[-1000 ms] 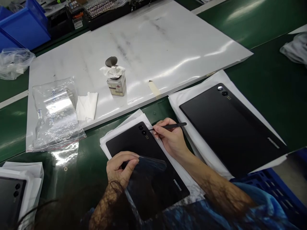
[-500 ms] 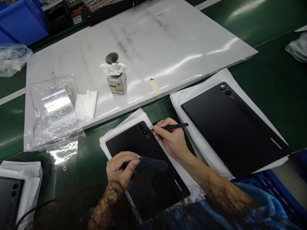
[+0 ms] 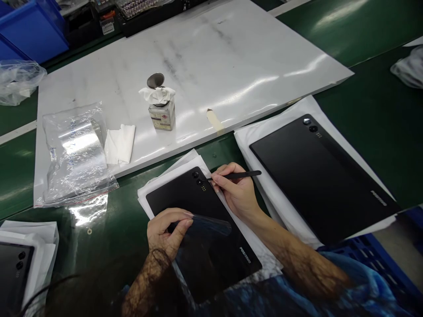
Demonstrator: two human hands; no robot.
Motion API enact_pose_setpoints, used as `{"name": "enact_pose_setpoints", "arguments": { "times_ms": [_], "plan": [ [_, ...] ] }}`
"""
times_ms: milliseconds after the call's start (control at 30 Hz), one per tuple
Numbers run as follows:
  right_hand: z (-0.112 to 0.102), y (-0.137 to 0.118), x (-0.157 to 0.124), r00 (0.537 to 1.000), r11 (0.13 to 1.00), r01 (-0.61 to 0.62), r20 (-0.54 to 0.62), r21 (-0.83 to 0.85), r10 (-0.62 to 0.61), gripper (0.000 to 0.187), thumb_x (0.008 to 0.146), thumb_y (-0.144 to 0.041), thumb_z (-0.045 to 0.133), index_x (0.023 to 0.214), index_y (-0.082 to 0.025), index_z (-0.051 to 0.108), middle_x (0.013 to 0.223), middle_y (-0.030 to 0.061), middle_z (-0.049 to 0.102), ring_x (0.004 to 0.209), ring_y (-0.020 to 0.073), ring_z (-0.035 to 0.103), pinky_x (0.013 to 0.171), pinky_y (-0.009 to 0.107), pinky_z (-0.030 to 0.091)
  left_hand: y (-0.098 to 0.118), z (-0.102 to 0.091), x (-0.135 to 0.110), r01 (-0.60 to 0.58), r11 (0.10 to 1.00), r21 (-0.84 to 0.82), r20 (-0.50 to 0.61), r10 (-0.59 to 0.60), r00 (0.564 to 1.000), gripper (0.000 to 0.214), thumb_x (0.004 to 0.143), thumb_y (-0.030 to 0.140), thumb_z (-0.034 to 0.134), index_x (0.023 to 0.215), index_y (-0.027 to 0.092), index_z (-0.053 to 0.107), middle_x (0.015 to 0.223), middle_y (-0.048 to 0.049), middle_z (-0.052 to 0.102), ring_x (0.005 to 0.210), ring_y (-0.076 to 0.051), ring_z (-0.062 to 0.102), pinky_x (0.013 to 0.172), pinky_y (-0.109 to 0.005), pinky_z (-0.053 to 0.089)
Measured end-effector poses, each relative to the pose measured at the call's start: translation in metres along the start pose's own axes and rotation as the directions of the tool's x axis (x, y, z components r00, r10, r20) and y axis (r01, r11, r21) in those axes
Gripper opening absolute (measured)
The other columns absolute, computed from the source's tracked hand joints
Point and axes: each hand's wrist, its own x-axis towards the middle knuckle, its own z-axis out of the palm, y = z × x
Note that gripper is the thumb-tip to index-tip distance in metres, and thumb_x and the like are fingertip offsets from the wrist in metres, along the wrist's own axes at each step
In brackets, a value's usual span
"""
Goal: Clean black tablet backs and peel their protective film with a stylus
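Observation:
A black tablet (image 3: 175, 192) lies back side up on white wrapping sheets (image 3: 191, 157) in front of me, its camera lenses toward the far edge. My right hand (image 3: 236, 189) pinches a slim black tweezers-like tool (image 3: 246, 175), whose thin tip reaches the lower camera lens. Whether the tip touches the lens I cannot tell. Over the tablet's lower half, my left hand (image 3: 168, 231) pinches the edge of a clear plastic film (image 3: 211, 224), which is lifted and curls away from the thumb. The film's lower part hangs over the tablet and is hard to make out.
Another black tablet (image 3: 317, 176) lies on white sheets at right, a third (image 3: 13, 268) at lower left. On the white board (image 3: 257, 57) stand a small metal can (image 3: 161, 115) with tissue in its top, a folded wipe (image 3: 120, 144) and a clear bag (image 3: 77, 154). A blue bin (image 3: 36, 33) is behind.
Both hands keep almost the same pose, the tool tip staying by the lower lens and the film still pinched. The view has shifted very slightly.

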Motion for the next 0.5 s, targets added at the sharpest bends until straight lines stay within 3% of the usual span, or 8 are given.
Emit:
{"name": "enact_pose_setpoints", "arguments": {
  "times_ms": [133,200,267,333,433,500],
  "plan": [
    [-0.012,-0.003,-0.002,0.989,0.984,0.147,-0.009,-0.102,-0.149,0.019,0.091,-0.043,0.098,0.088,-0.032,0.083,0.093,0.0016,0.077,0.071,0.0182,0.068,0.062,0.034,0.059,0.000,-0.001,0.000,-0.003,1.000,0.013,-0.001,0.003,1.000,0.007,0.074,0.025,0.066,0.070,0.027,0.072,0.069,0.0020,0.075,0.062,-0.021,0.069,0.058,-0.031,0.055],
    [-0.024,-0.002,-0.003,0.949,0.888,0.315,0.131,-0.336,-0.288,0.006,0.098,-0.035,0.090,0.092,-0.034,0.090,0.104,0.0064,0.080,0.084,0.0235,0.074,0.074,0.041,0.066,0.000,-0.002,0.000,-0.002,1.000,0.023,0.016,0.002,1.000,0.007,0.074,0.025,0.067,0.071,0.028,0.072,0.070,0.0023,0.075,0.062,-0.020,0.069,0.058,-0.030,0.055],
    [-0.035,0.002,-0.002,0.857,0.682,0.513,0.358,-0.520,-0.372,0.017,0.104,-0.027,0.082,0.099,-0.037,0.095,0.109,0.0088,0.082,0.092,0.0272,0.076,0.083,0.046,0.068,-0.001,-0.002,0.000,-0.004,1.000,0.029,0.025,0.003,1.000,0.007,0.074,0.025,0.067,0.071,0.028,0.072,0.071,0.0025,0.075,0.063,-0.020,0.069,0.059,-0.029,0.055],
    [-0.044,0.009,0.000,0.749,0.520,0.661,0.513,-0.540,-0.420,0.028,0.109,-0.024,0.075,0.112,-0.042,0.096,0.111,0.0088,0.082,0.092,0.0272,0.076,0.081,0.046,0.067,-0.001,-0.002,0.000,-0.010,1.000,0.025,0.022,0.009,1.000,0.007,0.074,0.024,0.066,0.071,0.027,0.072,0.071,0.0026,0.075,0.063,-0.019,0.069,0.060,-0.028,0.055],
    [-0.051,0.020,0.003,0.626,0.366,0.779,0.601,-0.509,-0.497,0.039,0.114,-0.020,0.067,0.134,-0.043,0.091,0.115,0.0086,0.082,0.091,0.0248,0.074,0.078,0.041,0.066,0.001,-0.003,0.001,-0.014,1.000,0.013,0.035,0.014,0.999,0.007,0.074,0.022,0.066,0.072,0.026,0.071,0.072,0.0030,0.075,0.064,-0.018,0.070,0.061,-0.026,0.055],
    [-0.052,0.023,0.004,0.573,0.265,0.813,0.635,-0.518,-0.519,0.047,0.115,-0.012,0.062,0.141,-0.040,0.088,0.117,0.0081,0.081,0.091,0.0224,0.073,0.078,0.039,0.065,0.002,-0.003,0.002,-0.017,1.000,0.013,0.047,0.017,0.999,0.008,0.074,0.020,0.066,0.072,0.026,0.072,0.073,0.0031,0.075,0.064,-0.017,0.070,0.062,-0.025,0.055]
  ]
}}
